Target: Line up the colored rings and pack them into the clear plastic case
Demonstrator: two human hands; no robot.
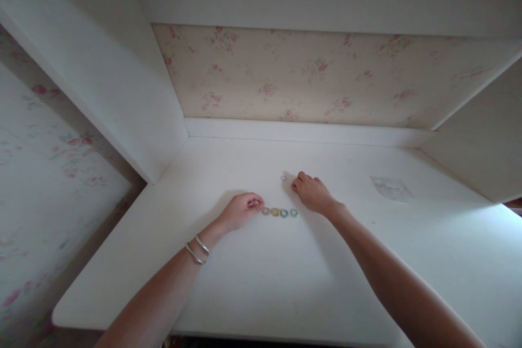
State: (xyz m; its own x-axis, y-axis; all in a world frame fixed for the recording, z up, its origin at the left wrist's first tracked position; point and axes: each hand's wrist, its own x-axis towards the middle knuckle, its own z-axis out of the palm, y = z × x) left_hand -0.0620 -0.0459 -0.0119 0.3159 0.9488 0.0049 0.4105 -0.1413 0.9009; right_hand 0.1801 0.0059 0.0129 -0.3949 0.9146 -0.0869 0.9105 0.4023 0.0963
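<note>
Several small rings lie in a row on the white desk: a pale beige ring (265, 211) at the left end, a yellowish ring (275, 212), a grey-green ring (284, 213) and a pale green ring (294, 212) slightly apart at the right. My left hand (243, 211) is closed in a pinch, its fingertips at the edge of the beige ring; whether they grip it is unclear. Above the row lies a thin small ring (283, 178). Just right of it, my right hand (312, 191) is curled closed, knuckles up, hiding whatever its fingertips hold.
A clear, flat packet (391, 189) lies on the desk (253, 288) to the right. White side panels (122, 81) and a low back ledge (310, 133) bound the desktop. Two silver bangles (198, 250) circle my left wrist.
</note>
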